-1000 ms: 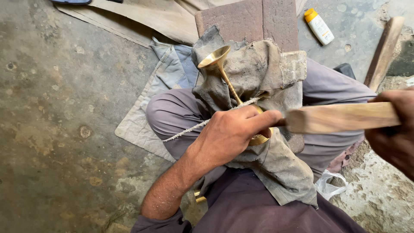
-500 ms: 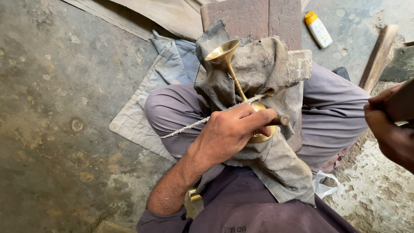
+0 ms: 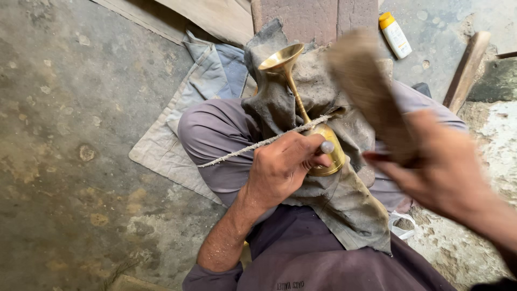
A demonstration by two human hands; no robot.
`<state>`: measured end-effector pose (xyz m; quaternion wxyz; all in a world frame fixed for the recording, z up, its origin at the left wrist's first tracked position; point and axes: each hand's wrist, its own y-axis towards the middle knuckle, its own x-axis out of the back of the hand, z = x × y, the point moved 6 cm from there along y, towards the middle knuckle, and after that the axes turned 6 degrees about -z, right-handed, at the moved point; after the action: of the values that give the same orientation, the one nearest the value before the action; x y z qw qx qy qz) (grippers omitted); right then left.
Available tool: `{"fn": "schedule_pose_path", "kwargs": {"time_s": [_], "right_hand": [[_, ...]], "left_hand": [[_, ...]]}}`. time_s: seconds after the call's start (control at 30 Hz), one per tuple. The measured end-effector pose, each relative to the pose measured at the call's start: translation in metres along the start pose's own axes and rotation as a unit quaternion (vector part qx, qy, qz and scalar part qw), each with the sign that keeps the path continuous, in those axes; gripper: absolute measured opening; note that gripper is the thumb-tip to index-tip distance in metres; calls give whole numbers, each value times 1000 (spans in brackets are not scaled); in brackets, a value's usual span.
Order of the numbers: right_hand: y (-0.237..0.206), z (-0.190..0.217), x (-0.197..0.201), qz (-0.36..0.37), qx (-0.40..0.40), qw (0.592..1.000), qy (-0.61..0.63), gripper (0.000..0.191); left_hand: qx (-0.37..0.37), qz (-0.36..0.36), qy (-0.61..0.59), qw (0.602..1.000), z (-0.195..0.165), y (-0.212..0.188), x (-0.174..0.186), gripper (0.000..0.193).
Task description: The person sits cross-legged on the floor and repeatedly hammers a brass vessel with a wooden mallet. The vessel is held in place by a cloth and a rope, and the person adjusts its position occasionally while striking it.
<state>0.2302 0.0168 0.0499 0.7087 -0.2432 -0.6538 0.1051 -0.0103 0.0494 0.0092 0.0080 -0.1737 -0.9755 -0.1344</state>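
A brass goblet-shaped piece [image 3: 301,102] lies on a dirty grey cloth [image 3: 334,199] spread over my crossed legs, its cup pointing away from me. My left hand [image 3: 283,167] grips the goblet's base end and a thin rough cord [image 3: 253,146] that stretches off to the left. At the right, my right hand [image 3: 436,164] holds a blurred wooden stick [image 3: 366,86] raised above the cloth, slanting up to the left. The base of the goblet is partly hidden under my left fingers.
A folded pale cloth [image 3: 177,129] lies on the concrete floor under my left knee. A reddish brick block [image 3: 318,19] stands just beyond the goblet. A white bottle with a yellow cap [image 3: 395,35] and a wooden plank [image 3: 466,67] lie at the upper right.
My right hand has swung the wooden stick from a level position at the right up and inward over the cloth. My left hand has kept its hold on the goblet and cord.
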Motion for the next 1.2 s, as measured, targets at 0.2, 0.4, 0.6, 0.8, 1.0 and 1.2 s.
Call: {"fn": "schedule_pose_path", "kwargs": {"time_s": [0.2, 0.4, 0.6, 0.8, 1.0, 1.2], "right_hand": [[33, 33, -44, 41, 162, 918, 360, 66], [60, 1, -76, 135, 118, 885, 430, 70], [39, -55, -23, -81, 37, 955, 284, 67], [7, -95, 15, -253, 41, 922, 291, 63], [5, -96, 19, -229, 46, 933, 274, 40], [5, -73, 39, -161, -22, 972, 171, 37]], "left_hand": [[26, -33, 61, 997, -12, 13, -3, 30], [60, 25, 137, 989, -26, 36, -25, 38], [91, 89, 170, 977, -28, 55, -28, 45], [121, 134, 150, 972, -21, 63, -29, 38], [126, 160, 158, 966, -21, 63, -28, 33], [131, 123, 127, 976, -28, 68, -21, 35]]}}
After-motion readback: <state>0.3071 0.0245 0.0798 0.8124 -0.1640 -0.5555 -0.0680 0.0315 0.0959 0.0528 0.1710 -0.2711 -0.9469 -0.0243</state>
